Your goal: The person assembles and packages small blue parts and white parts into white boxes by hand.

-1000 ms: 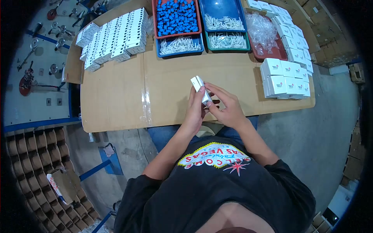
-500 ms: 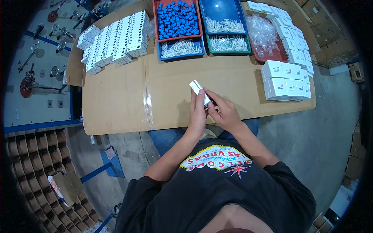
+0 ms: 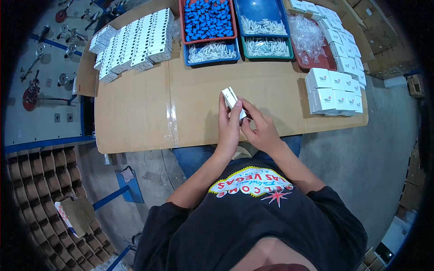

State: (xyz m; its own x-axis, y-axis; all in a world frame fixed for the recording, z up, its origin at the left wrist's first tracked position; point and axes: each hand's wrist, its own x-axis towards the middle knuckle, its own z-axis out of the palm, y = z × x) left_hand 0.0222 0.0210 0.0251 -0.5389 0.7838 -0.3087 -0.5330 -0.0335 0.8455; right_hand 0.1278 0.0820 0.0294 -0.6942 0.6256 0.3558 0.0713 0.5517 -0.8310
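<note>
Just above the near edge of the cardboard-covered table, both hands are closed around a small white box (image 3: 230, 96). My left hand (image 3: 229, 126) wraps its left side, with the thumb lying along its face. My right hand (image 3: 261, 129) pinches the lower right end between thumb and fingers. The box is tilted, its upper end sticking out past my fingers, and a dark slot or line shows on it. Its lower part is hidden by my fingers.
Stacked white boxes (image 3: 135, 43) stand at the far left, and more white cartons (image 3: 334, 92) on the right. Between them sit a red tray (image 3: 183, 27) of blue pieces, blue and green trays of white sticks, and clear plastic pieces (image 3: 307, 38) in a red tray.
Both hands stay on the white box. The box and my left hand have shifted slightly up, and my left thumb has moved a little along the face. The view has tilted slightly.
</note>
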